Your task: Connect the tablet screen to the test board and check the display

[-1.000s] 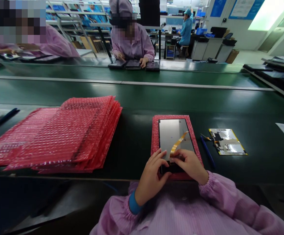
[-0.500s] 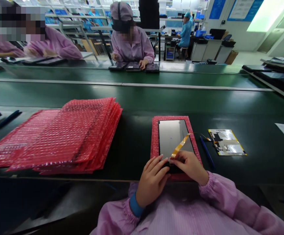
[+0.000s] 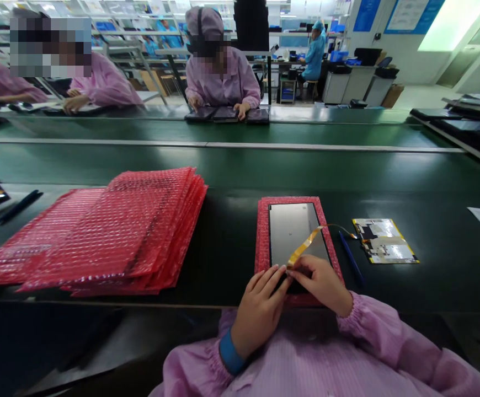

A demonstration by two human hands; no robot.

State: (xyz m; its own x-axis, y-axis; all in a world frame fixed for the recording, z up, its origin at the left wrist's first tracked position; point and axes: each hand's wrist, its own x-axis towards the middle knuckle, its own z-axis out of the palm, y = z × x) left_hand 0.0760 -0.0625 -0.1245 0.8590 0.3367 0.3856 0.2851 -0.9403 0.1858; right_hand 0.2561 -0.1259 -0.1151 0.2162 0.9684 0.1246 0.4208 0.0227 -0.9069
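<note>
A grey display panel (image 3: 286, 232) lies face up on red bubble wrap (image 3: 262, 242) at the table's front edge. My right hand (image 3: 319, 280) pinches the near end of an orange flex cable (image 3: 304, 246) over the panel's lower edge. The cable rises in an arc and joins a thin wire leading to a circuit board (image 3: 384, 241) on the right. Flat over the lower left corner rests my left hand (image 3: 260, 309), fingers stretched and close together, tips beside the right fingertips. The joint under the fingertips is hidden.
Left of the panel lies a stack of red bubble-wrap bags (image 3: 140, 231). A blue pen-like tool (image 3: 351, 259) sits between panel and board; a dark pen-like tool (image 3: 20, 207) is far left. Across the green table, a person (image 3: 223, 71) handles dark flat devices (image 3: 225, 114).
My left fingertips have slid slightly right, nearer the right fingertips. The right hand keeps its pinch on the flex cable. Across the table, a person at the left has shifted their arms.
</note>
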